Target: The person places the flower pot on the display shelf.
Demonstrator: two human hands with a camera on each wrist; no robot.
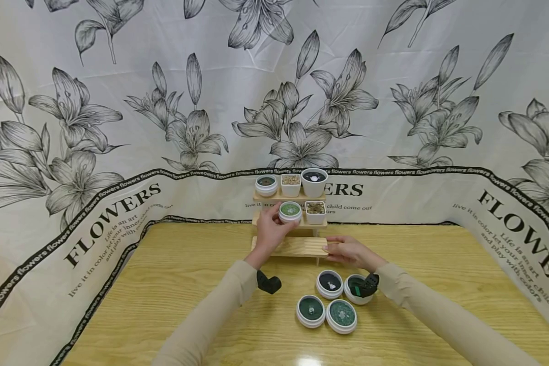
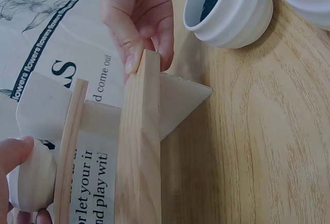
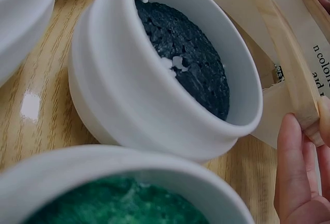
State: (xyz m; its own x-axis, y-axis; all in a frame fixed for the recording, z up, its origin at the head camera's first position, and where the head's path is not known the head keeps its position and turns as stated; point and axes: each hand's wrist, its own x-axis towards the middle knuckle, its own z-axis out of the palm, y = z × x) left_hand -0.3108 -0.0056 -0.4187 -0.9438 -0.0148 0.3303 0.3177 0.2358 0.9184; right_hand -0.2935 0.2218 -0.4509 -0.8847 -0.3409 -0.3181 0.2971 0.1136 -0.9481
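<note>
Meanwhile, the left hand (image 1: 271, 233) pinches a green-filled pot (image 1: 290, 212) at the middle tier (image 1: 256, 219); toward four o'clock, the right hand (image 1: 349, 251) grips the bottom shelf (image 1: 299, 247), its long axis running nine to three.

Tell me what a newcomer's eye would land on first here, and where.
Probably the black-and-white floral curtain, which fills the head view's upper part behind the table. Next comes the tiered wooden stand at the centre, where the left hand holds a green-filled white pot at the middle tier and the right hand grips the lowest shelf. Four round white pots stand nearer the person.
</note>
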